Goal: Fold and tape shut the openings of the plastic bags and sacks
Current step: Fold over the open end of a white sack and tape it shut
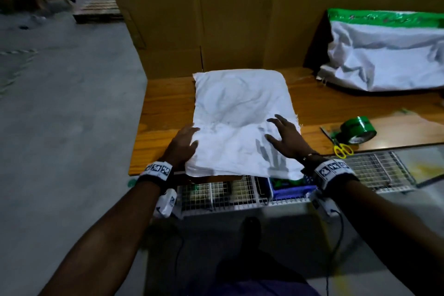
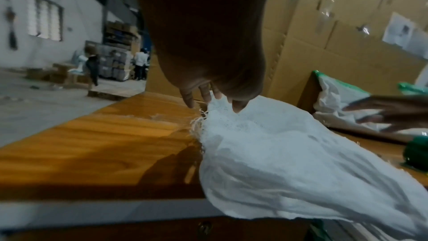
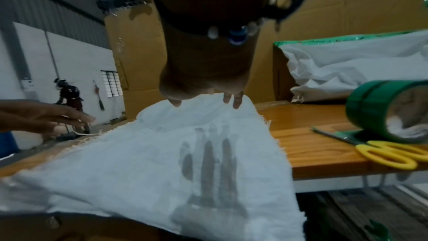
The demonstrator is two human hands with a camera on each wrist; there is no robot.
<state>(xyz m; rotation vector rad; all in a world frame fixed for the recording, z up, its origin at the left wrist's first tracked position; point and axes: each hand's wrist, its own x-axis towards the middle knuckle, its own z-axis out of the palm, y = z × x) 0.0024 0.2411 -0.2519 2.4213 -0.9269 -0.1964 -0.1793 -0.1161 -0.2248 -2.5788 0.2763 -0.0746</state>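
A white woven sack lies flat on the wooden table, its near end hanging over the front edge. At the sack's frayed left edge is my left hand; its thumb rests on the fabric and the fingers stay loose. Just above the sack's right side my right hand is spread flat with straight fingers, throwing a hand-shaped shadow on the cloth. A green tape roll and yellow scissors lie on the table to the right.
A second white sack with green tape along its top leans at the back right. Tall cardboard boxes wall off the table's far side. Wire baskets sit below the front edge. Concrete floor and a pallet lie to the left.
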